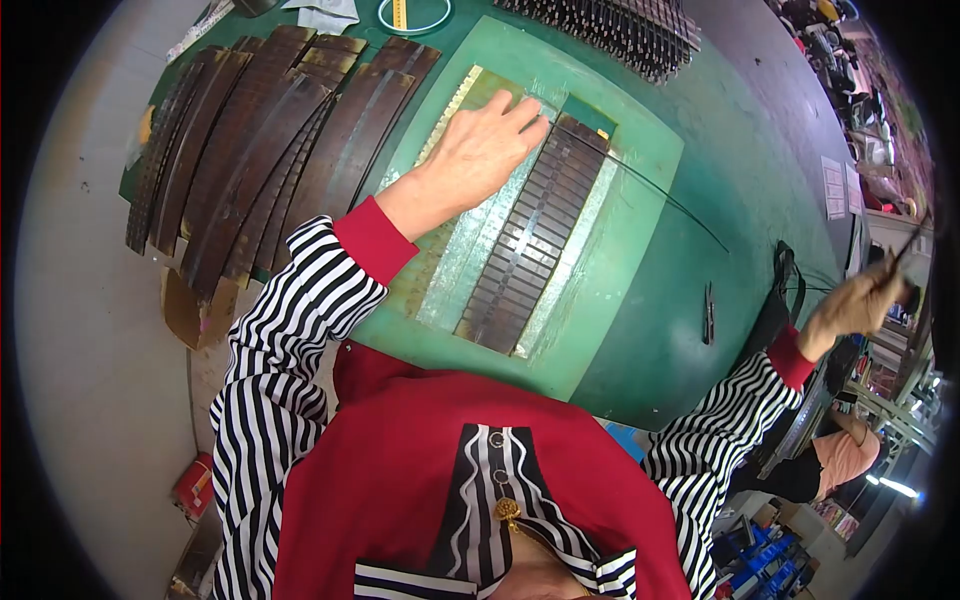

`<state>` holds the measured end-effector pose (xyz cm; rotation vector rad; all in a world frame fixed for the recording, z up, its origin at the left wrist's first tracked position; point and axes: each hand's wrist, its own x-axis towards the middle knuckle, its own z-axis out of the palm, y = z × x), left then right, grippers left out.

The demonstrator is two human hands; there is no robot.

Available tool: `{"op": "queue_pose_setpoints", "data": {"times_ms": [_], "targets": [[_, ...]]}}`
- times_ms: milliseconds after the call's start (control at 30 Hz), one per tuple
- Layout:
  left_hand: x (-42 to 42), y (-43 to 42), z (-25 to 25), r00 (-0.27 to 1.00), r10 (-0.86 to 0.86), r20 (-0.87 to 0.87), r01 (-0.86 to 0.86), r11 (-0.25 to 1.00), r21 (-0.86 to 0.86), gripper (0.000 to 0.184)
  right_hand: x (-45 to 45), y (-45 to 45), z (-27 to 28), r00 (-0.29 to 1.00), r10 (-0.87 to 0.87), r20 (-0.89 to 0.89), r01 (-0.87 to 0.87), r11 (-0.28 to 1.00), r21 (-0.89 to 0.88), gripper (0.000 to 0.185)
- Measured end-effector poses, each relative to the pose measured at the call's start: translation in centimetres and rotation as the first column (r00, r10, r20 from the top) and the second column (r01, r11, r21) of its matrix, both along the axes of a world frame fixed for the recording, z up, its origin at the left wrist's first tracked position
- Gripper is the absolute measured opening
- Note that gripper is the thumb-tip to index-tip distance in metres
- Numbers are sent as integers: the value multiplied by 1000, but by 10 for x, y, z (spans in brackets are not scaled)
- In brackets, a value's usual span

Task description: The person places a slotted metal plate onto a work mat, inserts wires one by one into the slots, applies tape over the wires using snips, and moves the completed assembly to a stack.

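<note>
My left hand lies palm down over the upper end of a dark slotted strip, its fingers spread and touching the fixture there. This strip sits in a frame on a green board, between pale metal bars. From beside my left fingertips a thin black wire runs down to the right; whether the fingers press on its end I cannot tell. Far out to the right, past the table edge, my right hand is closed, with a thin dark piece sticking up from it, slightly blurred.
Many curved dark strips are piled at the left. Small black pliers rest on the green table. Rows of black parts lie at the back, near a ring. Another person is at the far right.
</note>
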<state>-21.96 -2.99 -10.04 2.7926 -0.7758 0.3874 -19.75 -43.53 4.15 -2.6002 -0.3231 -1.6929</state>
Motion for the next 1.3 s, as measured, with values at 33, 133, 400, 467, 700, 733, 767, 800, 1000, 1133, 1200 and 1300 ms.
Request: {"op": "queue_pose_setpoints", "data": {"times_ms": [33, 133, 400, 467, 700, 733, 767, 800, 1000, 1133, 1200, 1300], "targets": [[0, 0, 1, 1000, -5, 3, 5, 1000, 2, 41, -6, 0, -1, 991, 133, -11, -131, 985, 117, 28], [1, 2, 2, 999, -35, 39, 37, 998, -58, 34, -40, 82, -23, 900, 268, -344, -178, 946, 271, 24], [-24, -12, 33, 612, -493, -619, -490, 378, -786, 29, -52, 176, -80, 44, 879, -474, 145, 464, 874, 18], [-26, -16, 40, 606, -525, -598, -509, 323, -798, 28, -52, 180, -77, -61, 886, -460, 164, 464, 871, 19], [-31, -17, 41, 582, -602, -547, -554, 198, -808, 25, -61, 181, -83, -56, 896, -441, 147, 444, 884, 22], [-33, -17, 40, 587, -579, -566, -556, 218, -802, 24, -61, 179, -83, -53, 896, -440, 151, 443, 884, 22], [-34, -16, 38, 593, -555, -583, -559, 238, -794, 23, -58, 176, -82, -91, 870, -485, 179, 494, 851, 21], [-35, -15, 36, 598, -531, -600, -562, 256, -787, 23, -55, 174, -81, -131, 839, -528, 203, 544, 814, 21], [-34, -1, 22, 658, -378, -652, -570, 316, -759, 20, -33, 190, -75, -237, 735, -635, 141, 673, 726, 17], [-23, 14, 15, 762, -182, -621, -511, 420, -750, 18, -7, 201, -90, -205, 774, -599, 84, 623, 777, 14], [-19, 20, 13, 841, 0, -541, -458, 530, -713, 16, 5, 204, -96, -180, 773, -609, 41, 624, 780, 13], [-16, 25, 12, 914, 129, -386, -368, 664, -651, 16, 16, 205, -102, -164, 765, -623, 34, 635, 772, 12]]}}
